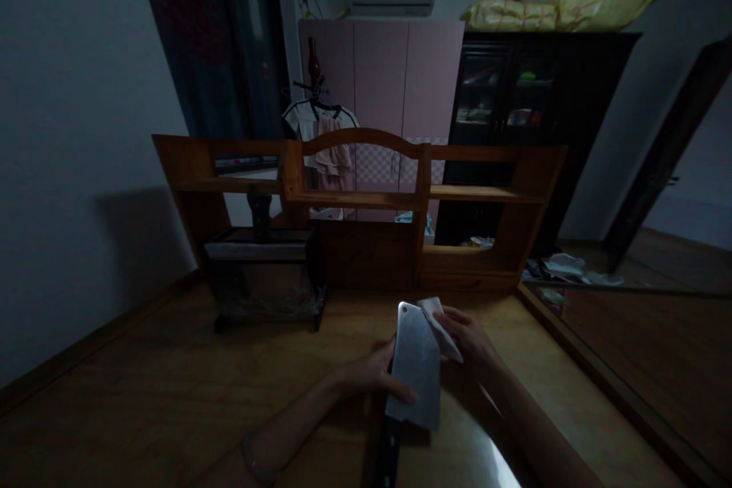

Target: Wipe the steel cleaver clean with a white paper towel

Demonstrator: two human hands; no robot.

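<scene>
Our left hand [382,375] grips the broad silver metal cleaver with a black handle [416,366] above the pale wooden surface [309,427]. Our right hand [470,337] pinches a folded white cloth-like piece [441,329] against its edge.

Box [268,282] on tabletop [200,396], left of cleaver [416,366]; shelf [360,200] behind both; wardrobe [380,76] beyond.

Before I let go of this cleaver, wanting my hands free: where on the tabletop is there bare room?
Bare tabletop lies between your left forearm and the wall, and between your right forearm and the raised edge. Crowded: around left hand, right hand, cleaver and white cloth; back left, the black-framed box.
</scene>
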